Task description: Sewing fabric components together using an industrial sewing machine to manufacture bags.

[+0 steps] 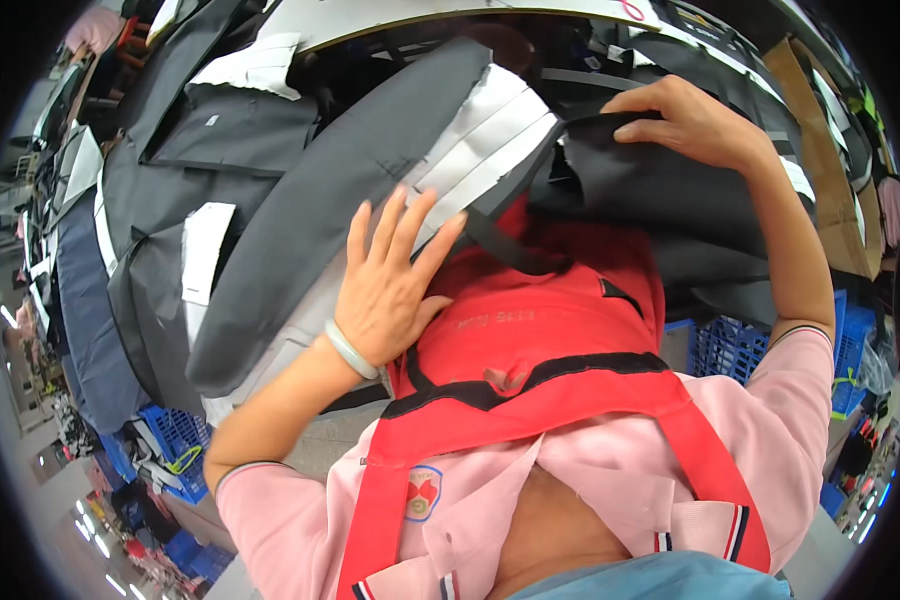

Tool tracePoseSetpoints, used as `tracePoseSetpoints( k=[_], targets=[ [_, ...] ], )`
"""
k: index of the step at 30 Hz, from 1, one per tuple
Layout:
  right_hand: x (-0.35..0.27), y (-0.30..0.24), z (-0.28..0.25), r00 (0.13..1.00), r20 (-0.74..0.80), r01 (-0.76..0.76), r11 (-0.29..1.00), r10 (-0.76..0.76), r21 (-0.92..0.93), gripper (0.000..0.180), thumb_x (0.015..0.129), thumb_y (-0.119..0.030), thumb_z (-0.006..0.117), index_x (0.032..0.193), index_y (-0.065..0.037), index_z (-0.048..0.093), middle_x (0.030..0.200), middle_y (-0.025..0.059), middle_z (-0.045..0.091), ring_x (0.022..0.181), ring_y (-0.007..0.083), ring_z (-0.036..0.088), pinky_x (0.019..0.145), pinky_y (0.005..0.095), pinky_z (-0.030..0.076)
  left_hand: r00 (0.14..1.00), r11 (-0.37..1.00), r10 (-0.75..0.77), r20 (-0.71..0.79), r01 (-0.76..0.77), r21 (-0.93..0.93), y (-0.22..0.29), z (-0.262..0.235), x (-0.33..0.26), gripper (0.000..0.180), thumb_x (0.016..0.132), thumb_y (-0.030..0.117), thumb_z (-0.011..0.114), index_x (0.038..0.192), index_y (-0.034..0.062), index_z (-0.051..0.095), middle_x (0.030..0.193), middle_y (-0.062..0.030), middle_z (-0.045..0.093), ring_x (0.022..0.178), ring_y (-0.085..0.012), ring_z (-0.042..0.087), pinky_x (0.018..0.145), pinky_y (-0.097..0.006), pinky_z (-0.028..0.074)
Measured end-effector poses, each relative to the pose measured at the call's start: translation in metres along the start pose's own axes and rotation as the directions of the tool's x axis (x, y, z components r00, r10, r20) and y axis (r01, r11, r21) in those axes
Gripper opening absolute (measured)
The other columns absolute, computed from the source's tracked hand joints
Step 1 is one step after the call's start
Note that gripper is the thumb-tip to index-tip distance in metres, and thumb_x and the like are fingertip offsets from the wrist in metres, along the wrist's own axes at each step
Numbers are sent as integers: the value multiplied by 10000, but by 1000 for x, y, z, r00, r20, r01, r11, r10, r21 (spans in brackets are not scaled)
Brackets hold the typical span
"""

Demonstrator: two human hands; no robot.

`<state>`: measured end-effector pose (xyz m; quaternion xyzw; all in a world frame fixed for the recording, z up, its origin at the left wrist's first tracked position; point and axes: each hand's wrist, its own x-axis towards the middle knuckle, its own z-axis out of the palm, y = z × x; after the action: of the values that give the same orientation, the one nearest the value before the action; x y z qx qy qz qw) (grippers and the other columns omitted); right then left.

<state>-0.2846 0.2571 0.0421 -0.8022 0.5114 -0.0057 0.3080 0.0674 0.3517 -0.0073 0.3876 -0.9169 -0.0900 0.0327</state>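
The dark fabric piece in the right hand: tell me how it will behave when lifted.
Probably floppy: the dark fabric piece drapes in folds below the right hand pinching its edge. Likely light, since fingertips alone hold it up. It may drag on the stacked grey panels that the left hand rests on.

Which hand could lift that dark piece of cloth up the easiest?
The right hand, probably. Its fingers already pinch the edge of the dark fabric piece. The left hand lies flat and open on the grey and white fabric stack, gripping nothing.
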Motion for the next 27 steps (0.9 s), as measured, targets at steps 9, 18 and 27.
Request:
tracePoseSetpoints(
  k=[9, 18, 27],
  targets=[
    [11, -12, -18, 1000, -6, -9, 1000, 9, 12, 311, 837, -177, 686, 1048, 44, 626, 923, 119, 663, 863, 199, 605, 808, 316, 465, 952, 914, -306, 20, 299, -273, -67, -44, -75, 318, 754, -104, 490, 1015, 5, 636, 904, -190, 645, 857, -377, 636, 760, -403, 508],
    [25, -61, -43, 976, 38, 212, 974, -215, 77, 250, 822, -157, 678, 970, 36, 618, 796, 80, 605, 763, 157, 544, 765, 289, 448, 781, 939, -305, -545, 343, -34, -91, -209, -53, 314, 754, -67, 577, 1045, 27, 649, 952, -122, 656, 864, -199, 618, 737, -293, 488],
    [50, -57, -38, 963, 64, 252, 960, -261, 122, 209, 861, -148, 646, 928, 47, 609, 780, 68, 586, 762, 157, 529, 758, 301, 442, 932, 937, -318, -174, 337, 94, -125, 10, -50, 456, 678, -75, 540, 1094, 85, 635, 913, -90, 630, 886, -293, 611, 789, -395, 488]
  ],
)
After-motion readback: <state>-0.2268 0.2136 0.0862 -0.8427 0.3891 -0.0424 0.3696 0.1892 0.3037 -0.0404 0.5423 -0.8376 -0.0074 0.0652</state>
